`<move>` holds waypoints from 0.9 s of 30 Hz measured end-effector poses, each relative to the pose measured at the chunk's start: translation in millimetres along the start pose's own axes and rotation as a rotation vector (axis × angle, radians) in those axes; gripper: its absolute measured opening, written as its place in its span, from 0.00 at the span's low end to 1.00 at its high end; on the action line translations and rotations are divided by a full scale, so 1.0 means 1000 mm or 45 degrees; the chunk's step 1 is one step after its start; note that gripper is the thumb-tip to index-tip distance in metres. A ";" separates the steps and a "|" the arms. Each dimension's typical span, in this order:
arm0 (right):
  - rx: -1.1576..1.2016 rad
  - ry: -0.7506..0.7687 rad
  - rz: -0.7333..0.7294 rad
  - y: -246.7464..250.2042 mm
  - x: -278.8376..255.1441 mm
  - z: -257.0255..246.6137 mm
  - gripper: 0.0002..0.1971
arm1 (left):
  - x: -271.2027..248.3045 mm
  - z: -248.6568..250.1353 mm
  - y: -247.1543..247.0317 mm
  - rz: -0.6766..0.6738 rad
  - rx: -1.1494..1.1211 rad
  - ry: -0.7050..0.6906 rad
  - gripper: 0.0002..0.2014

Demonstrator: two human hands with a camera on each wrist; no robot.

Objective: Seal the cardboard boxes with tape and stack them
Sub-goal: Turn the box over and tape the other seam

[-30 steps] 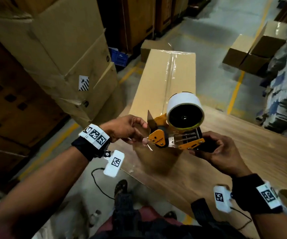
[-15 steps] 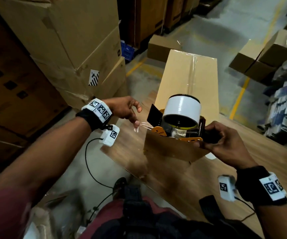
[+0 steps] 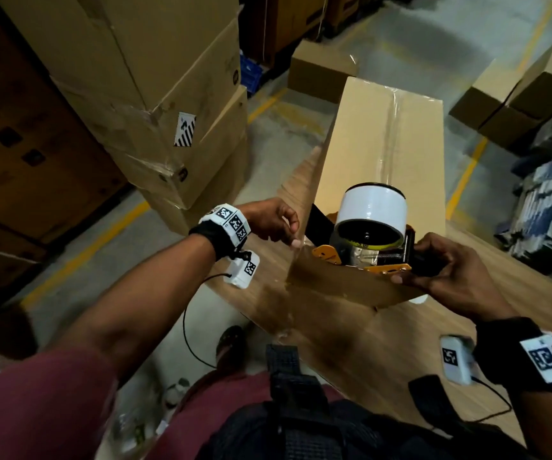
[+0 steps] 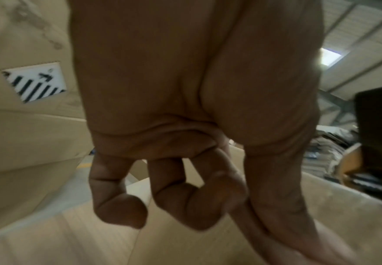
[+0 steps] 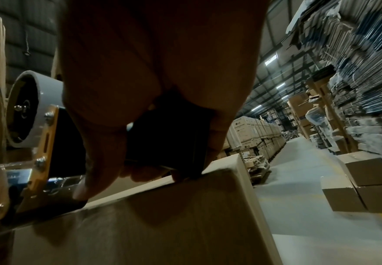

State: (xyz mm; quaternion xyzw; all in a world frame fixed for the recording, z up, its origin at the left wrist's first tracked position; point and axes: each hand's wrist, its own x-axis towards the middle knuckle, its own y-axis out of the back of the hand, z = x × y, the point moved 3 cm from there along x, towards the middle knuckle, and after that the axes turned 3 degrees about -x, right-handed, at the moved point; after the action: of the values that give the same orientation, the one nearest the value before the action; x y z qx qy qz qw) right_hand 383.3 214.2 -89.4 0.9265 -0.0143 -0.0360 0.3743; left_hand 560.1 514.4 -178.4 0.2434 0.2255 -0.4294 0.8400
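Observation:
A long cardboard box lies on the wooden table, with clear tape along its top seam. My right hand grips the black handle of an orange tape dispenser, which sits on the near end of the box. Its white tape roll faces up. My left hand is at the box's near left corner, thumb and forefinger pinching the clear tape end by the dispenser's front. In the left wrist view the left hand has its fingers curled above the box. The right wrist view shows the handle and the roll.
Tall stacked cartons stand close on the left. A small box sits on the floor beyond the table, and more boxes lie at the right. Stacks of flattened cartons line the right side. The table's left edge runs under my left wrist.
The dispenser turned roll-up and came down onto the box's near end. My left hand drew a strand of tape out leftward, then moved back in to the box corner.

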 end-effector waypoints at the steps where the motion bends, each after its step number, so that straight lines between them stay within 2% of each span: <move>1: -0.005 -0.004 -0.003 0.000 0.001 -0.001 0.20 | 0.001 -0.001 -0.001 0.004 -0.004 0.012 0.14; 6: -0.004 -0.023 -0.017 0.001 0.004 0.001 0.20 | -0.008 -0.015 -0.004 0.089 -0.018 0.074 0.12; 9: -0.031 -0.034 -0.016 0.000 0.004 0.002 0.20 | -0.011 -0.040 -0.027 -0.002 0.023 0.146 0.16; 11: -0.046 -0.033 -0.020 0.001 0.005 0.001 0.20 | -0.011 -0.051 -0.040 0.046 -0.034 0.099 0.20; 12: -0.053 -0.033 -0.028 0.001 0.005 0.001 0.19 | -0.013 -0.053 -0.043 0.137 -0.091 0.035 0.23; 14: -0.092 -0.039 -0.042 0.001 0.005 0.003 0.19 | -0.024 -0.052 -0.043 0.398 -0.124 -0.149 0.37; 15: -0.119 -0.041 -0.049 0.001 0.005 0.004 0.19 | -0.034 -0.049 -0.042 0.554 -0.034 -0.292 0.42; 17: -0.160 -0.016 -0.062 0.001 0.005 0.003 0.18 | -0.058 -0.038 -0.050 0.770 0.321 -0.672 0.46; 18: -0.175 0.013 -0.068 -0.001 0.006 0.003 0.17 | -0.069 -0.032 -0.059 0.806 0.518 -0.830 0.45; 19: -0.182 0.032 -0.073 -0.002 0.006 0.003 0.17 | -0.076 -0.031 -0.069 0.808 0.679 -0.916 0.44; 20: -0.176 0.038 -0.075 -0.003 0.006 0.004 0.17 | -0.080 -0.030 -0.078 0.799 0.795 -0.937 0.43; 23: -0.157 0.011 -0.113 -0.004 0.006 0.008 0.13 | -0.081 -0.032 -0.089 0.813 0.997 -0.833 0.42; 27: 0.001 -0.022 -0.185 -0.001 0.003 0.006 0.13 | -0.085 -0.023 -0.081 0.882 1.065 -0.743 0.36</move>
State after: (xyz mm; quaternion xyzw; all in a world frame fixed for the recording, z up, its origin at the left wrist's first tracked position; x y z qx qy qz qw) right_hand 386.0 210.1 -94.8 0.9249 0.0497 -0.0711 0.3702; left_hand 444.0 538.4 -163.6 0.4836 -0.2934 -0.2326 0.7911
